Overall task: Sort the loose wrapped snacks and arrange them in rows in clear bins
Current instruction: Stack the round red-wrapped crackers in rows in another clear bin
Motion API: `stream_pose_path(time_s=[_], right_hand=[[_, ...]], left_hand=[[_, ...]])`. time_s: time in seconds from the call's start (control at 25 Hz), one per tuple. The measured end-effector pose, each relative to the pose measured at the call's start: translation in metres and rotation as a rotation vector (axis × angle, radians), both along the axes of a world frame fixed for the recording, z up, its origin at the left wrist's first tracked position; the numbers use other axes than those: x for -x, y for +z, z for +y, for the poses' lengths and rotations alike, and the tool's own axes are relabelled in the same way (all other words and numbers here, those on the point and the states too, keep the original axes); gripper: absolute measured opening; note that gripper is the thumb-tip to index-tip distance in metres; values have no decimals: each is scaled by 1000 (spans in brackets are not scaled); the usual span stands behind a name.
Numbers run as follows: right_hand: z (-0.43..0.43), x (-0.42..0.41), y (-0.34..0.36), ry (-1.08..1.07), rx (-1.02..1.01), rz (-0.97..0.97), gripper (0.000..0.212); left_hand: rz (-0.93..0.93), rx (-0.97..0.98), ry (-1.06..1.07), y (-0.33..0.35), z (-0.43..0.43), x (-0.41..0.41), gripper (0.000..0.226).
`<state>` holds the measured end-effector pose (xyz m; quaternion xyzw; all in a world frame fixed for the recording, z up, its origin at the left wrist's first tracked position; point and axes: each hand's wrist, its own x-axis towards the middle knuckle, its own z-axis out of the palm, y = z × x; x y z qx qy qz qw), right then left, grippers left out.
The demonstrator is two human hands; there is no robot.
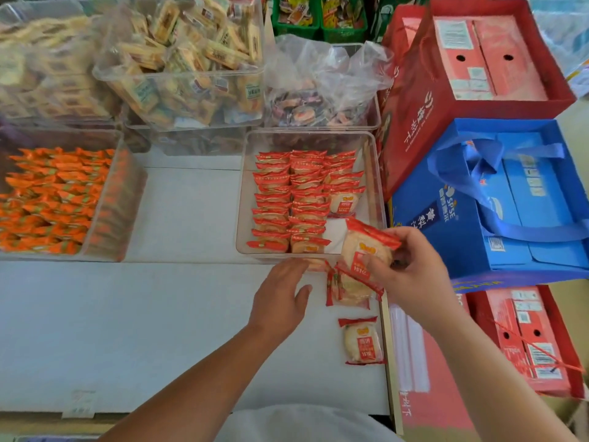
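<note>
The clear bin (243, 199) in the middle of the frame is mostly full of red snack packets (288, 199). Two rows on its left side run from back to front. The third row, on the right, stops about halfway, so the near right corner is bare. I think this bin is almost done. The right hand (411, 269) pinches one more, the held packet (366, 250), just over that bare corner. Its long side runs up and down in the frame, tipped a little, with one red end toward the bin and its picture side facing up. The left hand (280, 301) is open with loose fingers near the bin's front wall and holds nothing. I cannot tell if it touches the wall. At least two loose packets (363, 341) wait on the tabletop (159, 314) below the right hand. The lower one also lies with its long side up and down. An orange snack bin (47, 199) at the left looks full.
</note>
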<state>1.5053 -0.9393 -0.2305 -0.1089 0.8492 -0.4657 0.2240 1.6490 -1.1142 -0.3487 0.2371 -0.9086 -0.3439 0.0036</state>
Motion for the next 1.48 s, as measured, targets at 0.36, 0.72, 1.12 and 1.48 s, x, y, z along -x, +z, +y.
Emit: stream_pose_path(time_s=[0.36,0.72,1.12,1.48], right_hand=[[-25,12,4,-49,-21,34,40],[-86,83,-40,203,-391,142,45],[-108,120,-105,623,-995,846,35],[-80,87,-43,225,-519,449,45]], left_hand=[[8,-15,120,-16,4,4,18],[123,-450,280,73,-29,-8,25],[185,-621,254,95,-75,35,25],[140,-512,22,79,-68,102,34]])
